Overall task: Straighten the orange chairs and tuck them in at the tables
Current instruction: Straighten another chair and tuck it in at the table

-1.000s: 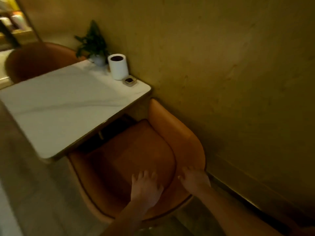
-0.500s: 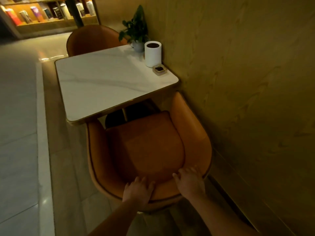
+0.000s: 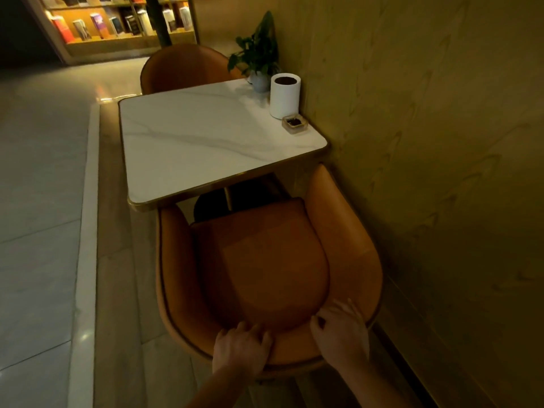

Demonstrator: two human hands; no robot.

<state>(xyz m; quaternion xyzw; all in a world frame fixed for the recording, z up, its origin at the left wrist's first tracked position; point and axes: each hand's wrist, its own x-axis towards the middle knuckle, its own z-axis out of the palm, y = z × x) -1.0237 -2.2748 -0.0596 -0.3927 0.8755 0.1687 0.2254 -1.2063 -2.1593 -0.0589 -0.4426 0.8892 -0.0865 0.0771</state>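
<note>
I have both hands at the bottom centre of the frame, forearms cut off by the lower edge. The left hand (image 3: 240,351) has its grip clamped on the back rim of the near orange chair (image 3: 265,260), fingers curled over onto the inner padding. The right hand (image 3: 341,334) is clamped the same way, just to the right. The chair fills the lower centre, close beside the wall (image 3: 426,142). Its left arm tip meets the near corner of the desk (image 3: 206,136), and I cannot tell how far the seat front goes under, since that area is in shadow. The chair legs are hidden. At upper centre only the back of the far orange chair (image 3: 185,69) shows behind the desk. Along the desk's wall side stand a potted plant (image 3: 259,54), a white cylinder (image 3: 285,95) and a small dish (image 3: 295,123) whose dark contents I cannot identify. Titles on the lit bookshelf (image 3: 117,22) at upper left are unreadable.
</note>
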